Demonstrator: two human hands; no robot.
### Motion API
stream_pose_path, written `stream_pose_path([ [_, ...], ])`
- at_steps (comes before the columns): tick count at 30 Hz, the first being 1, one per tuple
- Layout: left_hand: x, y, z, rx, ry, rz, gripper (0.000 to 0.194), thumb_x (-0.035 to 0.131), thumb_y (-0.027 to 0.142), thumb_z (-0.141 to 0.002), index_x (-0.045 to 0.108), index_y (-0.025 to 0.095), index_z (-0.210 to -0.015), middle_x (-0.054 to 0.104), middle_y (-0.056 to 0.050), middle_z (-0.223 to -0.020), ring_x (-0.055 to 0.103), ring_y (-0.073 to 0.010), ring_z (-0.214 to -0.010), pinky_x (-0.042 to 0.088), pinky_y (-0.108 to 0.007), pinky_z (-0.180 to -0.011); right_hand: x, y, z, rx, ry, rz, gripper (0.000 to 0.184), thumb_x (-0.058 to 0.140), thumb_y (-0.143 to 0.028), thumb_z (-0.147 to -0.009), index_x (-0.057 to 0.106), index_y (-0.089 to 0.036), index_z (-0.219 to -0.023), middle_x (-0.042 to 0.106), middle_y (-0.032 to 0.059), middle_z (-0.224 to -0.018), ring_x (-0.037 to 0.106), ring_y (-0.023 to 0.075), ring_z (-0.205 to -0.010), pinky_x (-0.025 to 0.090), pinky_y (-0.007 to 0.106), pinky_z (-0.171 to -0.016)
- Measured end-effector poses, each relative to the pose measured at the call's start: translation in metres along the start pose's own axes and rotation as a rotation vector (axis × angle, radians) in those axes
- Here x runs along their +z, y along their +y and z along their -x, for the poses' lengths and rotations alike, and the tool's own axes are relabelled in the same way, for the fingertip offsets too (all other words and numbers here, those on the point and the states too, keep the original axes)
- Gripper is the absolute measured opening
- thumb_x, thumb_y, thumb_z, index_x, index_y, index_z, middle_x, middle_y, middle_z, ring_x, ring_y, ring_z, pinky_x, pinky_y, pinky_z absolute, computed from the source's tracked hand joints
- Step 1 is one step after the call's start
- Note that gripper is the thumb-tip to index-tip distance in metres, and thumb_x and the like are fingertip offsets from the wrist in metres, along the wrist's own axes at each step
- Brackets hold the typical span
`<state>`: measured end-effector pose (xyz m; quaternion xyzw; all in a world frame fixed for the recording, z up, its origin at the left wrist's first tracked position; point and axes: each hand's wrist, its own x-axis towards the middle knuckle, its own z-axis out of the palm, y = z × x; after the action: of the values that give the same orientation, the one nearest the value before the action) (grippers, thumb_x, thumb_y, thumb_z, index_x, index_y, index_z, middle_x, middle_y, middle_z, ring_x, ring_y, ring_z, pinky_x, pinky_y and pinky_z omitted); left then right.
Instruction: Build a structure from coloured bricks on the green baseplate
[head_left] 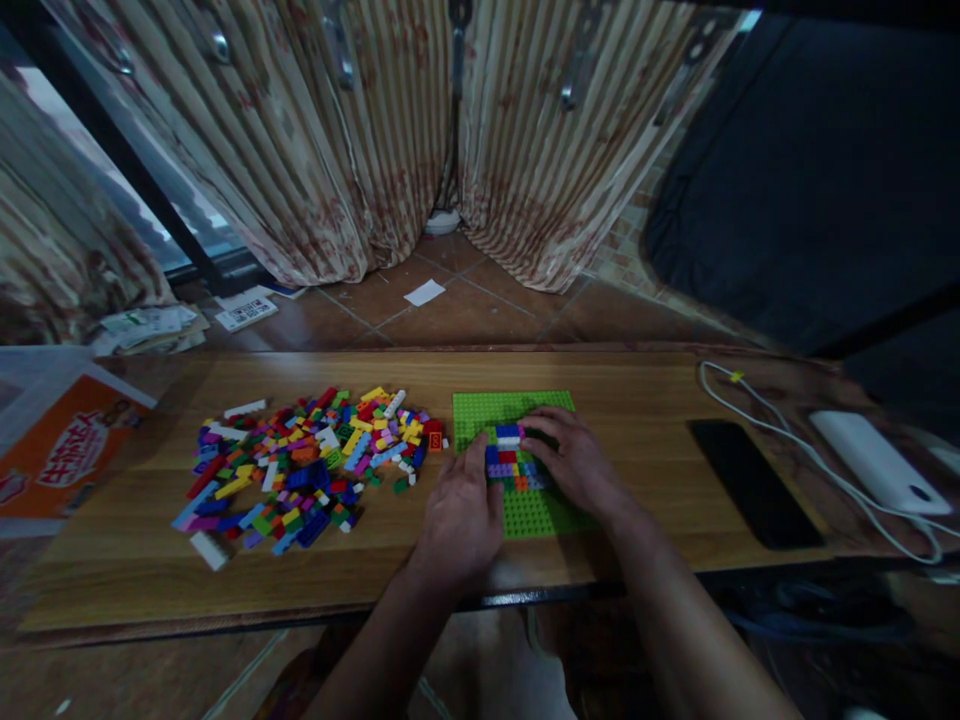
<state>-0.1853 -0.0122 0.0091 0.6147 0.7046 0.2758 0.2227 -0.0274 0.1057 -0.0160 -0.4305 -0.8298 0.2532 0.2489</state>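
A green studded baseplate (536, 522) lies on the wooden table, with a block of coloured toy bricks (508, 468) built on it. My left hand (459, 510) rests over the plate's left edge, its fingers stretched out and touching the left side of the built block. At the block's far right corner, the bent thumb and fingers of my right hand (574, 460) close around a small purple brick (522, 431). Blue and white bricks sit right beside those fingertips. My fingers partly cover both sides of the build.
Loose toy bricks (300, 465) are spread over the table's left half. An orange-labelled box (67, 450) stands at the far left. To the right lie a black phone (754, 480), a white power bank (877, 460) and a white cable (802, 440). Curtains (405, 150) hang beyond the table.
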Motion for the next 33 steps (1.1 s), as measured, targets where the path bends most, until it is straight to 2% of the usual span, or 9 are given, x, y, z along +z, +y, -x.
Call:
stream_pose_path([
  [14,-0.001,-0.002,-0.003,-0.052,-0.02,0.065,0.054,0.047,0.016,-0.088,0.039,0.007,-0.14,0.058,-0.02,-0.131,0.055,-0.0294,-0.122,0.045,-0.05,-0.105,-0.001,0.0,-0.005,0.065,-0.032,-0.003,0.02,0.066,-0.028,-0.083,0.075,-0.029,-0.101,0.064,0.006,-0.114,0.057,0.0255,-0.111,0.042,0.047,-0.102],
  [18,-0.002,-0.002,-0.003,-0.063,-0.02,0.073,0.055,0.048,0.015,-0.088,0.038,0.006,-0.141,0.056,-0.021,-0.134,0.052,-0.0293,-0.126,0.043,-0.05,-0.107,-0.004,0.001,-0.001,0.061,0.0,-0.122,0.025,0.068,-0.033,-0.081,0.074,-0.028,-0.105,0.066,0.0062,-0.117,0.058,0.025,-0.113,0.042,0.046,-0.102],
  [21,-0.002,-0.002,-0.002,-0.068,-0.02,0.094,0.055,0.049,0.016,-0.088,0.039,0.008,-0.141,0.056,-0.02,-0.134,0.052,-0.0287,-0.127,0.043,-0.049,-0.107,-0.006,0.003,-0.001,0.145,0.128,-0.344,0.033,0.065,-0.039,-0.081,0.071,-0.025,-0.111,0.07,0.0068,-0.113,0.063,0.023,-0.107,0.046,0.042,-0.097],
  [24,-0.003,-0.003,-0.001,-0.056,-0.01,0.122,0.055,0.049,0.017,-0.088,0.039,0.012,-0.141,0.057,-0.018,-0.133,0.053,-0.0278,-0.127,0.044,-0.048,-0.106,-0.007,0.006,-0.004,0.286,0.308,-0.486,0.033,0.062,-0.044,-0.082,0.073,-0.019,-0.1,0.075,0.0078,-0.099,0.067,0.0224,-0.093,0.051,0.04,-0.088],
  [26,-0.004,-0.003,-0.001,-0.045,-0.005,0.132,0.054,0.049,0.017,-0.088,0.039,0.013,-0.141,0.057,-0.018,-0.132,0.052,-0.0276,-0.127,0.045,-0.049,-0.106,-0.007,0.006,-0.005,0.319,0.353,-0.486,0.034,0.061,-0.046,-0.082,0.074,-0.017,-0.094,0.075,0.0082,-0.093,0.068,0.0228,-0.089,0.051,0.039,-0.085],
  [29,-0.006,-0.002,-0.002,-0.054,-0.004,0.119,0.053,0.047,0.016,-0.089,0.038,0.01,-0.141,0.057,-0.019,-0.132,0.052,-0.028,-0.127,0.045,-0.049,-0.104,-0.003,-0.002,-0.005,0.272,0.314,-0.423,0.033,0.058,-0.045,-0.085,0.074,-0.018,-0.094,0.075,0.0081,-0.094,0.068,0.0228,-0.089,0.051,0.039,-0.086],
  [33,-0.005,-0.001,-0.003,-0.052,-0.021,0.075,0.054,0.045,0.015,-0.09,0.037,0.007,-0.142,0.054,-0.021,-0.135,0.051,-0.0285,-0.128,0.045,-0.048,-0.104,0.004,-0.017,-0.001,0.112,0.215,-0.262,0.025,0.056,-0.039,-0.089,0.074,-0.023,-0.095,0.072,0.0068,-0.1,0.065,0.0215,-0.096,0.049,0.038,-0.09],
])
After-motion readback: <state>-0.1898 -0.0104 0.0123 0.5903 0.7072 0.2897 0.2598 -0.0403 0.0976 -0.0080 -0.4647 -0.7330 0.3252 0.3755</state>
